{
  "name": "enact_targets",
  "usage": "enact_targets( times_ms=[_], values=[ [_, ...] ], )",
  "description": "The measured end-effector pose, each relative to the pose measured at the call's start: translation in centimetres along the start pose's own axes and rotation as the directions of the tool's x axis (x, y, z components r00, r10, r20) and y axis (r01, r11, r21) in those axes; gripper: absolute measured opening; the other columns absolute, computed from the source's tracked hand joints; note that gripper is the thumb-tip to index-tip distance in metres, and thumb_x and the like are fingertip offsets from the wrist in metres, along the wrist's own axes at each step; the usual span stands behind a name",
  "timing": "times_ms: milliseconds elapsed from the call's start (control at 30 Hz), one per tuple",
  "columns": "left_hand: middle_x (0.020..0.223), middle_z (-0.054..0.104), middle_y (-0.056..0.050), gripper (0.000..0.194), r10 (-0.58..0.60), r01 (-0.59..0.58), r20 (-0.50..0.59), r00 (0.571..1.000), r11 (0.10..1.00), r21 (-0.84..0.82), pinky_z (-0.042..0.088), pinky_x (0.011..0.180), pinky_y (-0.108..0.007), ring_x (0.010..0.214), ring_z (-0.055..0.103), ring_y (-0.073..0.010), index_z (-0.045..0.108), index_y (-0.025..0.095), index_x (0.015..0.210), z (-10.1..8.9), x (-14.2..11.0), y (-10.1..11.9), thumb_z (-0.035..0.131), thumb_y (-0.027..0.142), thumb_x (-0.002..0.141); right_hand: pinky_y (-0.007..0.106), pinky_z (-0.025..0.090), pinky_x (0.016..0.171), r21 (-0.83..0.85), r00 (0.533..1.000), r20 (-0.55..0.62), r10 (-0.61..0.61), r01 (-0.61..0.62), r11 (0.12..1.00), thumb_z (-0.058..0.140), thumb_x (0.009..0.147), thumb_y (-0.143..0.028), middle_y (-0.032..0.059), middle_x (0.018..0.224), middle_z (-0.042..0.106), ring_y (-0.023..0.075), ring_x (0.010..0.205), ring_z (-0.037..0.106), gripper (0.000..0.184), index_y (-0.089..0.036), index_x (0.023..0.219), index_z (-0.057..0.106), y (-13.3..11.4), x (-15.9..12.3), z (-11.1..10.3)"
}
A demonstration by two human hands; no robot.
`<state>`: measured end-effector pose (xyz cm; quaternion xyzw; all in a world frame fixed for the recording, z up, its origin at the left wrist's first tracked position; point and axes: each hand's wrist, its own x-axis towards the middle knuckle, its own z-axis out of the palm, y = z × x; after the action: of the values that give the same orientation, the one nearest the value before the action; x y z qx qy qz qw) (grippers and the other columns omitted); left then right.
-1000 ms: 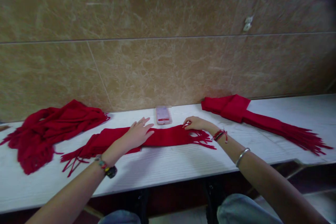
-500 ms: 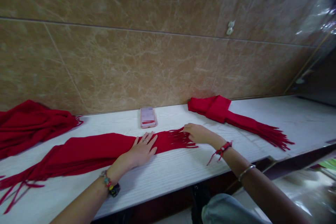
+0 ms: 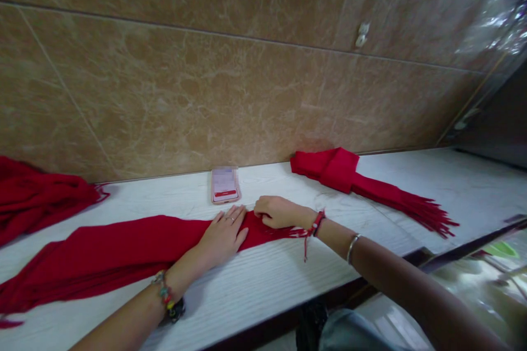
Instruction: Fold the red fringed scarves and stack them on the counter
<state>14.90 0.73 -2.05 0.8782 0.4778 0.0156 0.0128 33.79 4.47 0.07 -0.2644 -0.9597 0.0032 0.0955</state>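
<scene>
1. Scarf lay lengthwise on the worktop; the left hand spread flat across it, presumably to stop it sliding.
2. The right hand curled over it near the fringe; whether it pinched cloth couldn't be told.
3. Just behind, a phone limited room, between bunched red cloth and a folded scarf.

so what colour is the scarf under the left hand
The scarf is red, clearest in the head view.

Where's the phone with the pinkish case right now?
In the head view, the phone lies slightly left of centre on the white table, near the tiled wall, just beyond the fingers of the left hand.
</scene>
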Motion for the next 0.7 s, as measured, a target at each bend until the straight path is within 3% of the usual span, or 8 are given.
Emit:
enact_targets(
  times_ms=[100,267,367,467,600,700],
  values=[
    [0.141,0.025,-0.008,0.052,0.004,-0.004,0.014,1.0,1.0,0.0,0.02,0.105,-0.04,0.13,0.021,-0.0191,0.028,0.01,0.134,0.0,-0.2,0.0,0.022,0.035,0.089,0.027,0.04,0.072,-0.033,0.998,0.069,-0.01,0.012,0.999,0.041,0.069,-0.007,0.0042,0.07,0.057,0.0152,0.073,0.049,0.017,-0.016,0.07,0.055,2.3,-3.1,-0.3],
    [0.141,0.027,-0.006,0.052,-0.012,0.011,-0.017,1.0,1.0,-0.015,0.021,0.105,-0.04,0.13,0.023,-0.0187,0.03,0.012,0.134,0.0,0.0,0.0,0.024,0.034,0.088,0.027,0.04,0.067,-0.105,0.985,0.078,0.153,-0.144,0.984,0.041,0.069,-0.007,0.0042,0.068,0.054,0.0151,0.069,0.049,0.017,-0.017,0.066,0.054,5.1,-8.3,-2.1],
    [0.14,0.029,-0.007,0.05,-0.018,0.016,-0.045,0.999,0.999,-0.031,0.022,0.105,-0.04,0.129,0.025,-0.0193,0.032,0.013,0.133,0.3,0.1,0.1,0.026,0.033,0.087,0.028,0.041,0.069,-0.036,0.985,-0.032,0.17,-0.171,0.985,0.042,0.068,-0.006,0.0055,0.074,0.055,0.0156,0.073,0.05,0.018,-0.016,0.073,0.056,4.3,-7.1,-2.6],
    [0.139,0.031,-0.008,0.049,-0.015,0.011,-0.076,0.997,0.999,-0.048,0.022,0.104,-0.04,0.129,0.026,-0.0198,0.034,0.012,0.132,0.5,0.1,0.1,0.027,0.033,0.087,0.028,0.042,0.075,0.072,0.991,-0.124,0.041,-0.032,0.997,0.042,0.068,-0.005,0.0061,0.083,0.057,0.0157,0.081,0.05,0.022,-0.016,0.082,0.055,1.9,-3.1,-2.0],
    [0.139,0.033,-0.008,0.051,-0.014,0.009,-0.073,0.997,0.998,-0.069,0.022,0.105,-0.039,0.129,0.026,-0.0189,0.034,0.012,0.131,0.7,0.1,-0.1,0.025,0.035,0.087,0.027,0.041,0.078,0.066,0.99,-0.015,-0.141,0.142,0.988,0.041,0.069,-0.007,0.0039,0.075,0.057,0.0155,0.08,0.049,0.017,-0.018,0.073,0.053,-0.6,0.2,-0.3],
    [0.139,0.032,-0.008,0.051,-0.002,-0.003,-0.069,0.998,0.998,-0.068,0.021,0.105,-0.039,0.129,0.026,-0.019,0.034,0.013,0.132,0.7,0.0,-0.2,0.025,0.036,0.087,0.026,0.04,0.074,0.018,0.993,0.032,-0.114,0.113,0.993,0.04,0.067,-0.005,0.0028,0.069,0.054,0.015,0.076,0.048,0.017,-0.018,0.068,0.051,0.0,-1.7,0.0]
  ],
)
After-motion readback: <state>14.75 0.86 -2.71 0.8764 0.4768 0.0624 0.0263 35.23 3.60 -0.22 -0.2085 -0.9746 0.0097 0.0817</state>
